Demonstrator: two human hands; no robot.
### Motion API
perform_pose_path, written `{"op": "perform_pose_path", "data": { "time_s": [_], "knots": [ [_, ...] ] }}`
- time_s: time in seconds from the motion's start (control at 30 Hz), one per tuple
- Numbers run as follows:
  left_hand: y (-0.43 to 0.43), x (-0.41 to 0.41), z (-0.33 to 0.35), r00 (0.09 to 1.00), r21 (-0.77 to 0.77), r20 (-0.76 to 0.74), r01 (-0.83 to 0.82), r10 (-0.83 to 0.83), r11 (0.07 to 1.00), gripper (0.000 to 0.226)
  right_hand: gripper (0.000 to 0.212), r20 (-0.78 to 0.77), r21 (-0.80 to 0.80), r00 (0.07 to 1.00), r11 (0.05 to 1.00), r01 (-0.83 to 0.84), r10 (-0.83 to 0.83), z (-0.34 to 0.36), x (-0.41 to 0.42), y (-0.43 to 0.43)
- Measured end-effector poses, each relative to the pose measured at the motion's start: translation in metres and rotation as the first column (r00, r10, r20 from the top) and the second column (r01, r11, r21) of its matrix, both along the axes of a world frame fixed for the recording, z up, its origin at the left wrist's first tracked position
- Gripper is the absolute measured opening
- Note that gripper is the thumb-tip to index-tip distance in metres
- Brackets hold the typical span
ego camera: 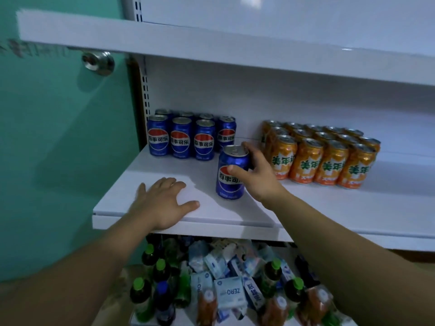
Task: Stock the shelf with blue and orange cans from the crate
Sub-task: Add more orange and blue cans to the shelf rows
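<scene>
My right hand [257, 175] grips a blue can [229, 178] that stands upright on the white shelf [317, 208], in front of the blue group. Several blue cans [181, 137] stand in rows at the shelf's back left. Several orange cans [327, 158] are packed in rows at the back right. My left hand [162, 201] lies flat, palm down, on the shelf's front left corner and holds nothing. No crate can be made out by name; only a heap of goods shows below the shelf.
Under the shelf lies a heap of green-capped bottles [141, 295], white and blue packets [228, 291] and orange pouches [207, 307]. Another white shelf [211, 48] hangs overhead. A teal glass panel with a metal knob [98, 62] stands at the left.
</scene>
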State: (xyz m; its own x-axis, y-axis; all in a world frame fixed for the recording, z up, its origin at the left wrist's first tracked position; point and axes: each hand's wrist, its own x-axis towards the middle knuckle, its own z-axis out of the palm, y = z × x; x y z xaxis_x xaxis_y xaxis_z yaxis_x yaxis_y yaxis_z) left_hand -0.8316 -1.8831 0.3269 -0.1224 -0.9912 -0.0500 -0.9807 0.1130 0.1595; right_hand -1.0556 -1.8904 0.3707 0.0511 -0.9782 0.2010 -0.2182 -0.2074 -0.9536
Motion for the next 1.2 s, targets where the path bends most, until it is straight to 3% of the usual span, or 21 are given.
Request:
{"op": "perform_pose_path", "data": {
  "time_s": [0.13, 0.53, 0.87, 1.03, 1.2],
  "knots": [
    [-0.004, 0.003, -0.003, 1.0, -0.017, -0.027, -0.014, 0.013, 1.0, 0.078, 0.069, -0.08, -0.03, 0.996, 0.999, 0.027, -0.029, 0.004, 0.004, -0.034],
    [-0.005, 0.002, -0.008, 1.0, -0.026, -0.026, -0.012, 0.011, 1.0, 0.077, 0.05, -0.169, -0.103, 0.973, 0.985, 0.139, -0.155, -0.01, 0.016, -0.115],
    [-0.005, 0.003, -0.008, 0.999, -0.027, -0.037, -0.017, 0.016, 0.999, 0.097, 0.054, -0.211, -0.118, 0.954, 0.974, 0.191, -0.213, -0.015, 0.013, -0.151],
    [-0.006, 0.003, -0.007, 1.0, -0.02, -0.024, -0.017, 0.017, 1.0, 0.077, 0.079, -0.398, -0.015, 0.893, 0.975, 0.223, -0.21, -0.005, 0.016, -0.124],
    [-0.005, 0.003, -0.001, 0.999, 0.019, -0.039, -0.015, 0.016, 1.0, 0.076, 0.057, -0.608, -0.038, 0.781, 0.988, 0.151, -0.143, 0.022, -0.005, -0.058]
  ]
}}
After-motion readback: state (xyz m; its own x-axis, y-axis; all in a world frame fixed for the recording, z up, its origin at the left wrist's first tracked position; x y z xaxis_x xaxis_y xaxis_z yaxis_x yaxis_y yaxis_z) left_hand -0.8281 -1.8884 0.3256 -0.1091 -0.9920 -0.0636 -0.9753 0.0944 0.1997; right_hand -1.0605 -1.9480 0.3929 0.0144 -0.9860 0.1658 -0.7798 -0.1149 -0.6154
